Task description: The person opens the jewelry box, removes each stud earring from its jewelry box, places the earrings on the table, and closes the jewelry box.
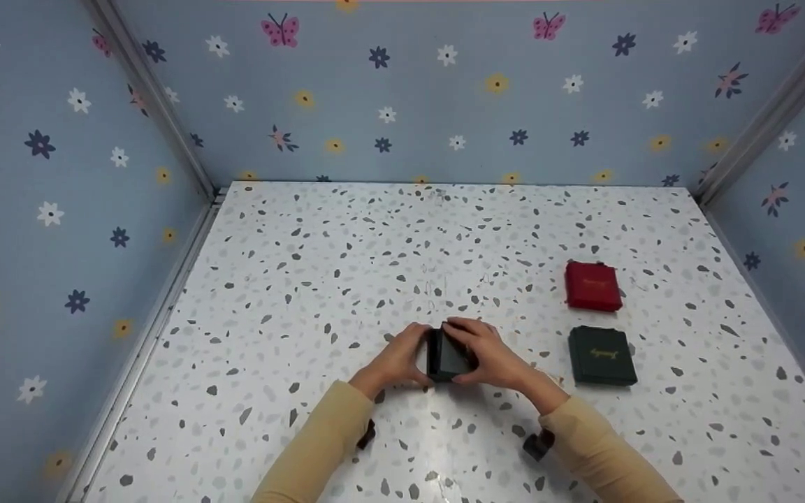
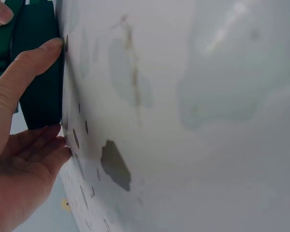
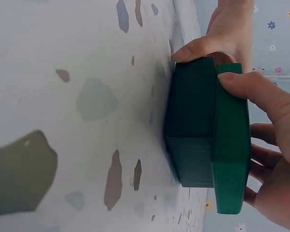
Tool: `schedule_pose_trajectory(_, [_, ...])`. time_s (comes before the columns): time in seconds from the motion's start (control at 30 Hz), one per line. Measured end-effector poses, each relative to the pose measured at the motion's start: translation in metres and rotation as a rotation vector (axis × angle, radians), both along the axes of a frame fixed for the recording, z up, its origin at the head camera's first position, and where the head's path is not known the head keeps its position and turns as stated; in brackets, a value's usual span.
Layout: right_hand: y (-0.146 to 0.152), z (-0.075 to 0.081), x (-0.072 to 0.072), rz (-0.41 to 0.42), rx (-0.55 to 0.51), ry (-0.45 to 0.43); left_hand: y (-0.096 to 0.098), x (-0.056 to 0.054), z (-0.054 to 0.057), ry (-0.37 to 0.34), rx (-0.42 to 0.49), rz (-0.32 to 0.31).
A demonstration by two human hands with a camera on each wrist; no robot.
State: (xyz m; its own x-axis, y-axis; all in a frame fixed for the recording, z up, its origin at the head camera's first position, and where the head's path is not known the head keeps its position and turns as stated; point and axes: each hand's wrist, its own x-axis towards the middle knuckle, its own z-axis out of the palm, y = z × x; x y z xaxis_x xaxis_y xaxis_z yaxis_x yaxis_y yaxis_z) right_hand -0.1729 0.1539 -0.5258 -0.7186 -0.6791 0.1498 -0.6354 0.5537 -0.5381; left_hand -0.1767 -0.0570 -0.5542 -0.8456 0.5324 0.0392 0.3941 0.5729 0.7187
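Left hand (image 1: 397, 360), right hand (image 1: 488, 356) grip plain dark-green box (image 1: 446, 356); no legible writing.

A red box (image 1: 592, 286) and a dark green box (image 1: 602, 355) lie near each other on the speckled table (image 1: 305, 279).
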Motion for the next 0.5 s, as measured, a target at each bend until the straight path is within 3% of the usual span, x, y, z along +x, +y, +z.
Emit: schedule_pose_trajectory(0.5, [-0.013, -0.001, -0.006, 0.035, 0.017, -0.007, 0.000, -0.001, -0.001, -0.024, 0.016, -0.005])
